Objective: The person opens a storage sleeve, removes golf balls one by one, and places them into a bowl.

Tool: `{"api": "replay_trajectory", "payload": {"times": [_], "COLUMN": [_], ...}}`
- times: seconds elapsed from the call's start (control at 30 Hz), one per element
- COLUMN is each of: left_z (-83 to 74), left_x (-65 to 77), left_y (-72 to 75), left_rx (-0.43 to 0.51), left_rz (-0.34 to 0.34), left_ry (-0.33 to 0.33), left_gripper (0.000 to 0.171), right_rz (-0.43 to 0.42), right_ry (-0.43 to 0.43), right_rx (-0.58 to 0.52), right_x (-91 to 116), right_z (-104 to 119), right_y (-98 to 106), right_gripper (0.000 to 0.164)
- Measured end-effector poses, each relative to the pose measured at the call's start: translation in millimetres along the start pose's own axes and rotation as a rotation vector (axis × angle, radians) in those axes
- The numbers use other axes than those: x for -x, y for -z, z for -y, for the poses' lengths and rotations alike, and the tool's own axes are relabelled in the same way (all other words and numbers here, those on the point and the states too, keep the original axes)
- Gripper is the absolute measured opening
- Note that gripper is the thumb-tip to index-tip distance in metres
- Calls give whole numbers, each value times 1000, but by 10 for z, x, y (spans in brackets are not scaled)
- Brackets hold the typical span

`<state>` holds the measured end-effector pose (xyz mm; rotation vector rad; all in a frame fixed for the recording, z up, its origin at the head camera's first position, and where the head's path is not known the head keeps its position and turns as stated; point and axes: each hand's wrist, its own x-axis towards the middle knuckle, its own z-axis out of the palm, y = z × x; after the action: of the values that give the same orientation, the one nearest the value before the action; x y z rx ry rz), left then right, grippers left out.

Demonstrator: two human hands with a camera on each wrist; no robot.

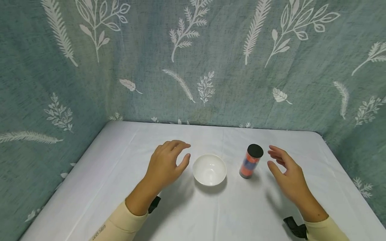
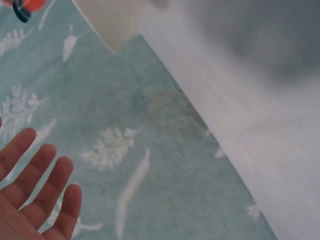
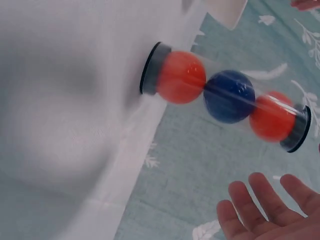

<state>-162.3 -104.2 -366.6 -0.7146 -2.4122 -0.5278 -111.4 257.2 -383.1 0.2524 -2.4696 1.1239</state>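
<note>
The clear tube (image 1: 251, 163) stands upright on the surface (image 1: 241, 211), between the white bowl (image 1: 209, 179) and my right grip (image 1: 288, 177). It and my left grip (image 1: 166, 164) are spread and empty; closing evenly round the tube's middle should keep it steady.

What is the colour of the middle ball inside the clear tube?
Dark blue; the middle ball shows best in the right wrist view.

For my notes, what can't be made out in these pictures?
Bowl: right wrist view, cut off at top edge.
Bowl's underside: head view, hidden by its wall.
Tube: left wrist view, mostly cut off at top edge.
Left hand: left wrist view, partly cut off at bottom edge.
Sleeve lettering: head view, too small for certainty.
</note>
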Motion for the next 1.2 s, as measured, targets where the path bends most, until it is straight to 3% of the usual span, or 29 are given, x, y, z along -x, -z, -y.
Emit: {"api": "replay_trajectory", "payload": {"times": [0.2, 0.37, 0.63, 0.87, 1.2], "left_z": [-130, -216, -365, -400, -436], "left_x": [-25, -41, -122, -51, -32], "left_y": [-64, -115, -179, -196, -227], "left_rx": [13, 46, 77, 88, 96], "left_rz": [-12, -11, -11, 16, 24], "left_ry": [-53, -77, -125, -134, -167], "left_gripper": [21, 19, 20, 19, 21], "right_rz": [101, 143, 131, 148, 123], "right_ry": [-110, -135, -156, -171, -137], "right_rx": [-2, -11, -44, -60, -116], "right_x": [-3, -19, -107, -86, -97], "right_z": [-22, -53, -106, -126, -147], "right_y": [-93, -209, -352, -437, -426], "right_gripper": [54, 59, 62, 63, 46]}}
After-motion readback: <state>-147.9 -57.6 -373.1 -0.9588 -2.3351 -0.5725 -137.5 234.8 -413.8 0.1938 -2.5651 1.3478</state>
